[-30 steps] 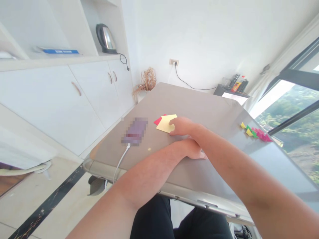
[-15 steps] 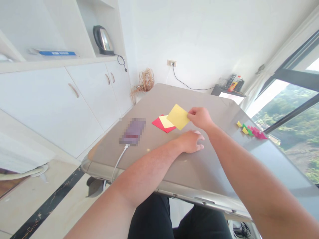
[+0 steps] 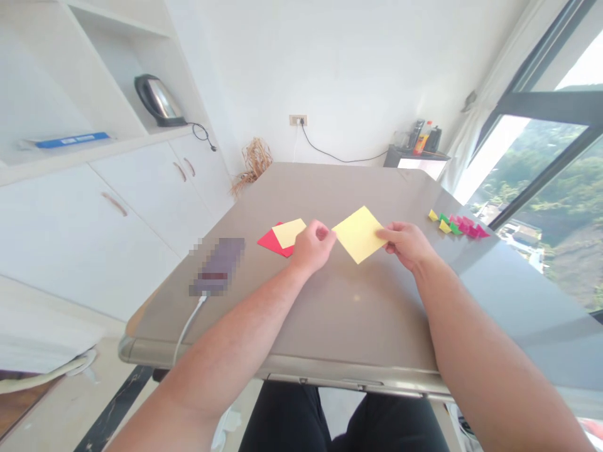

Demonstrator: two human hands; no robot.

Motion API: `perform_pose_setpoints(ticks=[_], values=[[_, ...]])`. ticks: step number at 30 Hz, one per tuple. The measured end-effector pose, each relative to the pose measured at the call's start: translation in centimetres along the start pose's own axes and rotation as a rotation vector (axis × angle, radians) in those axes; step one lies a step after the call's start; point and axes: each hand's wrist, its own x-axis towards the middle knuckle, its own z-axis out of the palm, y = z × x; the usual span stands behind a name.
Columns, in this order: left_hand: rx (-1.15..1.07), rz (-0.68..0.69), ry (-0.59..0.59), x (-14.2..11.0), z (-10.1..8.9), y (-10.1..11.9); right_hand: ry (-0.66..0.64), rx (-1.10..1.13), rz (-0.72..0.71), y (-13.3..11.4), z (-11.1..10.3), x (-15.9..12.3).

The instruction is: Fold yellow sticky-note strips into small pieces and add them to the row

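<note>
A yellow square of paper [image 3: 358,235] is held up above the table, turned like a diamond. My right hand [image 3: 409,245] pinches its right corner between thumb and fingers. At the opposite corner, my left hand [image 3: 313,248] is closed, with its fingertips on the paper's edge. Left of that hand, another yellow sheet [image 3: 288,233] lies over red paper [image 3: 270,242] on the table; my left hand partly covers this pile.
A blurred phone-like object [image 3: 219,263] with a white cable [image 3: 189,321] lies on the table [image 3: 330,320] at left. Several small folded paper pieces [image 3: 464,226], yellow, green and pink, sit near the right edge. A kettle [image 3: 161,102] stands on the shelf.
My left hand has come up from the table to the yellow paper's left corner. The right hand has drawn the paper away from the pile, to the right. The view has shifted.
</note>
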Motion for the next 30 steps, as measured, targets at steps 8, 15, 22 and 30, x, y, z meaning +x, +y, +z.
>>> perform_pose_setpoints(ticks=[8, 15, 22, 30], values=[[-0.331, -0.185, -0.300, -0.3, 0.2, 0.4, -0.183, -0.123, -0.012, 0.5, 1.2, -0.1], [-0.448, -0.277, -0.148, -0.3, 0.1, 0.4, -0.150, 0.018, -0.066, 0.2, 3.2, -1.1], [-0.572, -0.326, -0.115, 0.2, -0.1, 0.5, -0.108, -0.013, -0.153, 0.2, 3.8, -1.6], [-0.605, -0.380, -0.106, 0.9, -0.2, -0.2, -0.290, -0.048, -0.216, 0.7, 3.8, -1.9]])
